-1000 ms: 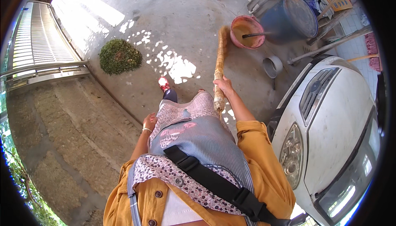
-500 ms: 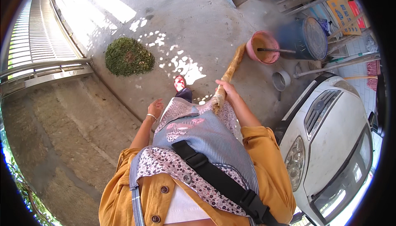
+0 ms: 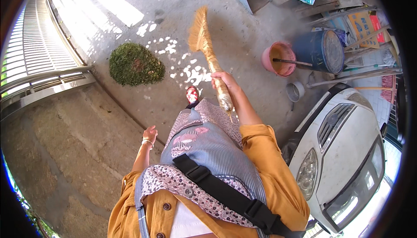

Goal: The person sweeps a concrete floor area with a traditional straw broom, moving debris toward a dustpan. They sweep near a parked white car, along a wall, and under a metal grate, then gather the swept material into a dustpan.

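The right hand (image 3: 224,80) grips a straw broom (image 3: 207,51) mid-handle, bristles raised over the concrete floor (image 3: 173,103), right of the green clippings pile (image 3: 135,64). The left hand (image 3: 150,133) hangs loosely curled, holding nothing.

A round green heap (image 3: 136,64) is seen far left on the concrete, by a metal gate (image 3: 39,60). Far right — pink bucket (image 3: 280,59) w/ blue drum (image 3: 321,50) beside it. White car (image 3: 347,151) is parked near right.
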Demonstrator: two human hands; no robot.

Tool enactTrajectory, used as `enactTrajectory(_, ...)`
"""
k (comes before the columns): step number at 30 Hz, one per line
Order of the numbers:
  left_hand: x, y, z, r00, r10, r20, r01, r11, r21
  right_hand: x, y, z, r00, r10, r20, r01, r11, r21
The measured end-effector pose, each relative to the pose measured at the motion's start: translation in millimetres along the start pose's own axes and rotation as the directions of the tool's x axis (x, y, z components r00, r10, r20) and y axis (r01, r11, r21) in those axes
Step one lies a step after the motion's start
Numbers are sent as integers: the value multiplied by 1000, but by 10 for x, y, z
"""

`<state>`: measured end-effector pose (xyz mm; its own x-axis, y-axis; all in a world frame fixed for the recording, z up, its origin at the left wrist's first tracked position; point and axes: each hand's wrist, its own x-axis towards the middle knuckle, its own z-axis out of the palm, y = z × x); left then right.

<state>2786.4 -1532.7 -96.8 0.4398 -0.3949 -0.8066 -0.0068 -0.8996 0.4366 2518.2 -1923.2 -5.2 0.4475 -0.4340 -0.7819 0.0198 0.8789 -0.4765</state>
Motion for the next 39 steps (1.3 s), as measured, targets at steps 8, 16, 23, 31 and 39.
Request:
enactTrajectory(8, 143, 800, 406, 992, 89, 88, -74, 984, -160, -443, -457, -819, 950, -138, -280, 146, 989, 8)
enactTrajectory(16, 163, 1372, 688, 990, 140, 33, -135, 984, -112, 285, -1369, -1656, 958, 9, -285, 136, 865, 483)
enactTrajectory(23, 380, 1838, 1135, 982, 184, 46, -184, 983, 8, -604, -1687, -1787, 962, 172, -213, -101, 946, 308)
enactTrajectory(31, 281, 2943, 1490, 937, 347, 39, -343, 936, -75, -54, -1998, -2241, 926, -47, -374, 66, 997, 38)
enactTrajectory(39, 353, 2404, 1399, 966, 260, 4, -259, 962, 83, 207, -1836, -1555, 941, 63, -333, -138, 969, -206)
